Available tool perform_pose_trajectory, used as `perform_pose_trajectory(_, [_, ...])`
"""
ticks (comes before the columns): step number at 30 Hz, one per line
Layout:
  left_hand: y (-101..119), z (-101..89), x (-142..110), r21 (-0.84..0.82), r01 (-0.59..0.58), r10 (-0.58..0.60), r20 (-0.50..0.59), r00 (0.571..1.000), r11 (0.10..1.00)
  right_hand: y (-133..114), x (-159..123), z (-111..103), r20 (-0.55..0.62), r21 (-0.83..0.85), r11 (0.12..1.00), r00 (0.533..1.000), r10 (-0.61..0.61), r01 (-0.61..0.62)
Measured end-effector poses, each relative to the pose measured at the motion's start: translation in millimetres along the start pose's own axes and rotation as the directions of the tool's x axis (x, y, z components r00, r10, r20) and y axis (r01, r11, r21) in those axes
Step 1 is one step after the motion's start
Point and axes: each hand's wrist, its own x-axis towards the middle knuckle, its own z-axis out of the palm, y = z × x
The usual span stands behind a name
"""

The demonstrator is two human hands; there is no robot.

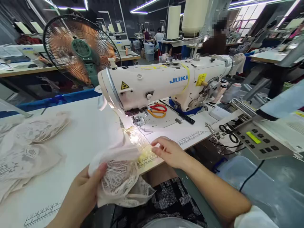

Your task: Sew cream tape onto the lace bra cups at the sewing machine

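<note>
My left hand [83,186] is closed on a pale lace bra cup [118,177], thumb on top, near the front edge of the sewing table. White fabric joined to it stretches toward the needle area of a white sewing machine [154,79]. My right hand [168,152] is over the table edge, beside a strip of clear and yellowish tape [140,142]. Its thumb and index finger are brought close together in a pinch; whether something thin is between them I cannot make out. The cup's far side and the left fingertips are hidden.
Stacked lace pieces [30,148] lie on the left of the table [78,126]. Scissors [158,110] and a black-handled tool [187,117] rest behind the needle area. A fan [80,47] stands behind; a control panel [256,139] juts out at right. People sit farther back.
</note>
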Motion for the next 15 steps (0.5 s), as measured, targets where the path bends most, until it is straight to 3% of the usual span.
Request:
perform_pose_trajectory(3, [-1.3, 11.8, -6.9, -0.051, -0.038, 0.039, 0.018, 0.999, 0.998, -0.7, 18.5, 10.0, 0.250, 0.323, 0.941, 0.968, 0.018, -0.101])
perform_pose_trajectory(5, [-3.7, 10.2, -3.0, 0.037, -0.063, 0.059, 0.112, 0.992, 0.997, 0.7, 22.6, 22.8, 0.357, 0.404, 0.906, 0.934, -0.028, -0.128])
perform_pose_trajectory(7, [-4.8, 5.5, 4.9, 0.207, -0.159, 0.108, 0.237, 0.965, 0.965, 2.7, 24.6, 31.5, 0.363, 0.400, 0.910, 0.931, -0.047, -0.110])
perform_pose_trajectory(10, [-2.0, 5.5, 14.7, 0.421, -0.362, 0.186, 0.403, 0.896, 0.831, 5.6, 27.5, 33.9, 0.354, 0.377, 0.922, 0.934, -0.056, -0.087])
perform_pose_trajectory(12, [2.1, 12.3, 17.9, 0.463, -0.421, 0.191, 0.464, 0.865, 0.780, 6.8, 29.3, 32.8, 0.353, 0.355, 0.932, 0.934, -0.058, -0.076])
perform_pose_trajectory(15, [6.9, 23.9, 22.4, 0.444, -0.436, 0.168, 0.524, 0.835, 0.783, 7.7, 30.5, 33.1, 0.362, 0.335, 0.941, 0.929, -0.073, -0.056])
